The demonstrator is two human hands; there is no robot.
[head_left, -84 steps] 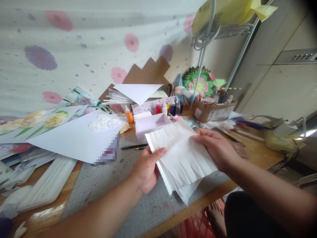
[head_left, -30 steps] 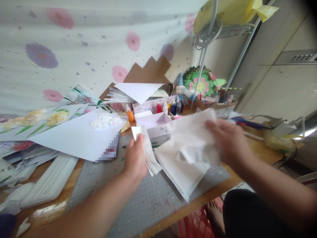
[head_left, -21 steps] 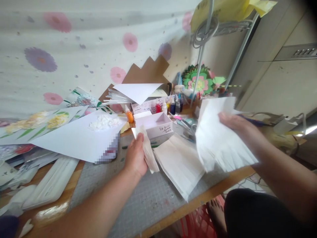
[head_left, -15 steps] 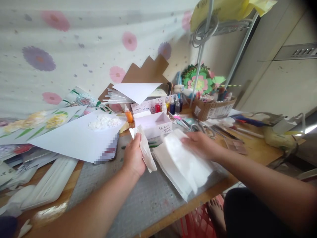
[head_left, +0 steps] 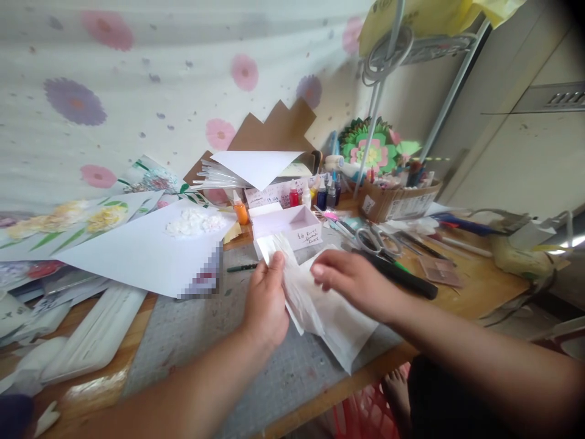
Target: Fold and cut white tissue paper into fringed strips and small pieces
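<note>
My left hand (head_left: 267,299) is closed around a bundle of thin white paper (head_left: 297,286), pinching it with the thumb on top. The paper looks creased lengthwise and stands tilted over the mat. Just to its right is my right hand (head_left: 350,280), its fingers bent and loosely apart, with no sheet visible between them. Below that hand, larger flat white paper sheets (head_left: 350,329) lie at the front edge of the grey cutting mat (head_left: 192,360). Their upper part is partly hidden by the right hand and the bundle.
Behind the hands stands a small white box (head_left: 301,235). An orange bottle (head_left: 240,210) is left of it. Scissors (head_left: 377,241), a black tool (head_left: 406,277) and a cardboard box (head_left: 395,201) are to the right. White sheets with paper flowers (head_left: 196,222) lie left.
My right hand has let go of the sheet it held and lifted slightly. The paper in my left hand is now a fuller bundle, and that hand has shifted right.
</note>
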